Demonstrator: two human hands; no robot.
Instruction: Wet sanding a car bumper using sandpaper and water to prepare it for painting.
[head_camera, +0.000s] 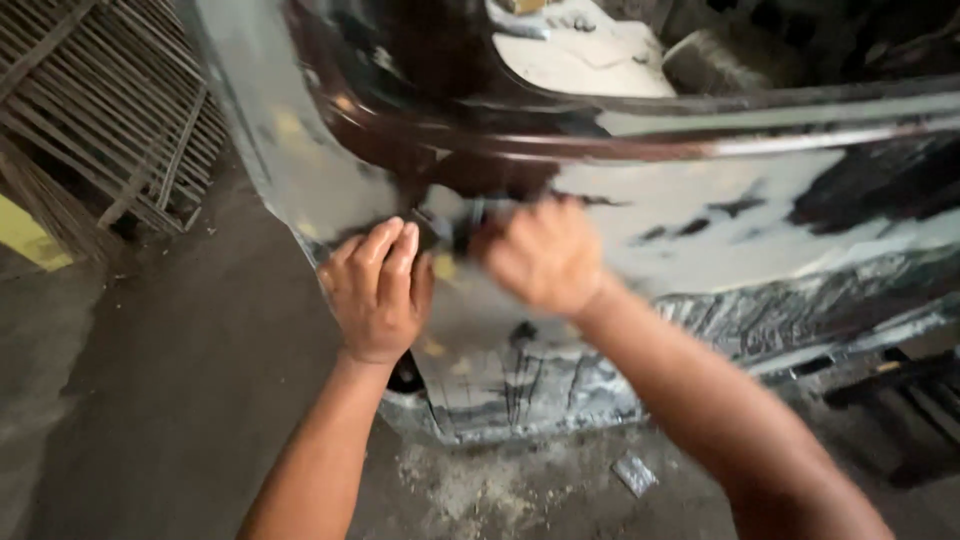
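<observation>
A car body panel (700, 210) fills most of the view, dark brown along the top and sanded down to pale grey filler with black patches below. Its lower edge (520, 400) is scuffed and cracked, hanging just above the floor. The concrete floor (170, 380) is grey and dusty, with pale powder gathered right under the panel. A rack of thin metal bars (110, 100) leans at the upper left, well apart from the hands.

The left hand (378, 290) lies flat against the panel, fingers pressed together and pointing up, fingertips touching the surface near a dark patch. The right hand (545, 255) is just beside it, blurred, curled into a loose fist against the panel. A small dark thing (462, 232) shows between the two hands at the right hand's knuckles; whether the right fingers pinch it I cannot tell, and what it is stays unclear.

A small grey scrap (635, 475) lies on the floor below the right forearm.
</observation>
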